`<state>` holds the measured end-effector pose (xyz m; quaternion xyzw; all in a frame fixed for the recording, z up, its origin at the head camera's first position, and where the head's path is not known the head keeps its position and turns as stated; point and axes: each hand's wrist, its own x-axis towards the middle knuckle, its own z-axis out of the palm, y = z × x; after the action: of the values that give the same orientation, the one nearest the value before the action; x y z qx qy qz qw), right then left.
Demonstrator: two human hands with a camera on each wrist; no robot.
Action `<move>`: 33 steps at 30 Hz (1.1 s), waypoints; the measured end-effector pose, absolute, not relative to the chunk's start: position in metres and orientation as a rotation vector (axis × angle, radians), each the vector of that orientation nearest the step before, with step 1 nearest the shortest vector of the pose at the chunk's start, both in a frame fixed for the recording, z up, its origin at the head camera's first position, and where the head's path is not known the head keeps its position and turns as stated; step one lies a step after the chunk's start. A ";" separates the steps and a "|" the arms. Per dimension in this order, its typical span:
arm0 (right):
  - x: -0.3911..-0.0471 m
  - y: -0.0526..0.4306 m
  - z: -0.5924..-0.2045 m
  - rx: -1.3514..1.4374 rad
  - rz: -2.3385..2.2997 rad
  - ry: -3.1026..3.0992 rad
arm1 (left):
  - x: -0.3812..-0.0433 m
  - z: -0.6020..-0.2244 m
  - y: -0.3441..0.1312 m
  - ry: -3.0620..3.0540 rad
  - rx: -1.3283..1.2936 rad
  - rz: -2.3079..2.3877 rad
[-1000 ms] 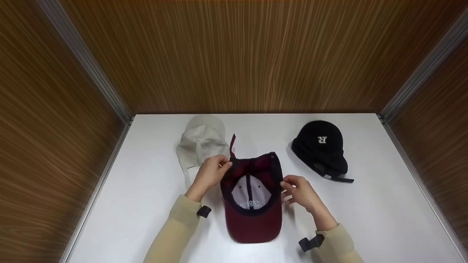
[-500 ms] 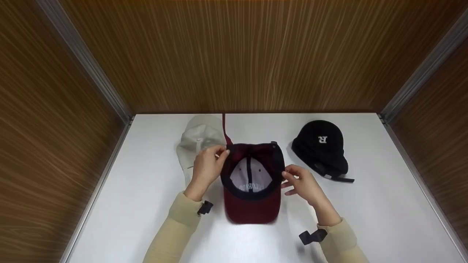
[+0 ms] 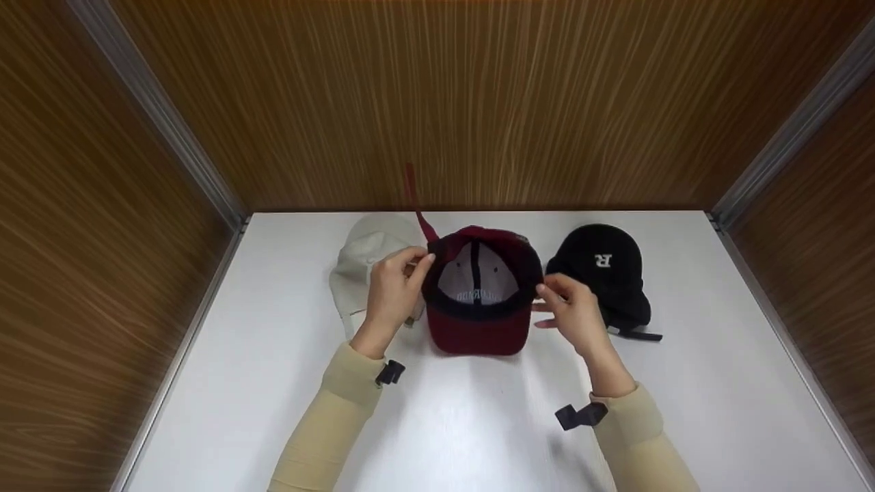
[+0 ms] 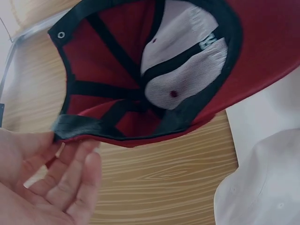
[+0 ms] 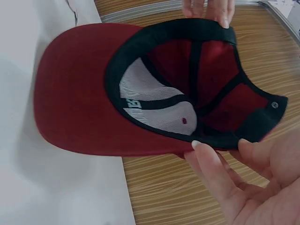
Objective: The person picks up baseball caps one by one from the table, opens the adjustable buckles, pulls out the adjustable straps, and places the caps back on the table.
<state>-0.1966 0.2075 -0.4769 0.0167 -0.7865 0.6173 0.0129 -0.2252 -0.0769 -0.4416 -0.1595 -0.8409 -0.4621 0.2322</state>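
Observation:
A dark red baseball cap [image 3: 478, 335] is held up between both hands, its inside toward the head camera and its brim toward the person. My left hand [image 3: 395, 290] pinches the sweatband's back left corner, close to the loose red strap [image 3: 412, 191]. On the other side, my right hand [image 3: 574, 311] pinches the right edge of the sweatband between thumb and fingers. Black tape and a pale mesh lining [image 5: 159, 112] show inside the cap. In the left wrist view, the back opening's far corner carries a small metal eyelet [image 4: 61, 35].
A beige cap [image 3: 352, 273] lies behind and left of my left hand. The black cap [image 3: 601, 249] with a white letter rests at the back right, partly overlapped by my right hand. Wood-grain panels [image 3: 478, 102] wall the white table [image 3: 451, 424] at the back and sides.
Both hands have carried the red cap away from the person, toward the back panel, and slightly right. Its loose strap now stands up against the panel. The beige and black caps have stayed put.

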 end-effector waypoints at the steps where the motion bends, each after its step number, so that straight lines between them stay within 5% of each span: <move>1: -0.199 0.207 -0.476 0.040 1.907 -2.435 | -0.226 -0.442 -0.076 -2.300 -0.454 -1.275; 33: -0.229 0.187 -0.509 -0.128 2.002 -1.954 | -0.226 -0.482 -0.067 -2.220 -0.735 -1.270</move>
<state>-0.2287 0.1871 -0.5089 -0.0449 -0.6876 0.7045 0.1701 -0.2263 -0.0672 -0.4819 -0.2682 -0.8103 -0.4635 0.2381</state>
